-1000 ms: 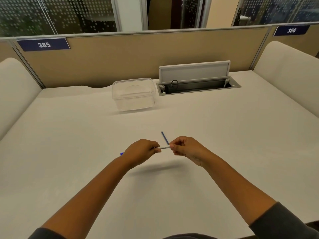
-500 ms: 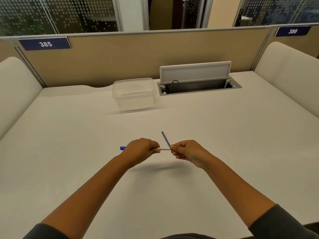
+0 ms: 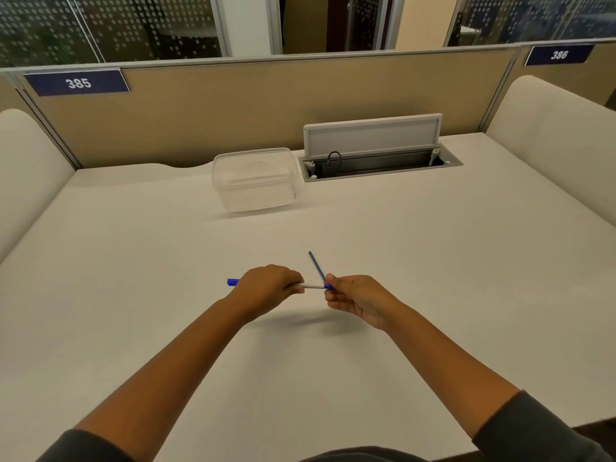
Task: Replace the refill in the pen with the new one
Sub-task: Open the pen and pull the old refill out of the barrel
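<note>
A white pen [image 3: 313, 286] with blue ends is held level above the white desk, in the middle of the head view. My left hand [image 3: 266, 287] is closed around its left part, and the blue cap end [image 3: 232, 282] sticks out past the fist. My right hand [image 3: 353, 295] pinches the pen's blue right end between fingertips. A thin blue refill [image 3: 316, 265] slants up and away from my right hand's fingers; its lower end is hidden by them.
A clear plastic box [image 3: 255, 178] stands at the back of the desk [image 3: 433, 261]. To its right an open cable hatch [image 3: 380, 161] has its lid raised. Beige partition panels close off the back and both sides.
My hands have drawn slightly apart along the pen. The blue cap end now shows left of my left fist, and more of the blue right end is visible.
</note>
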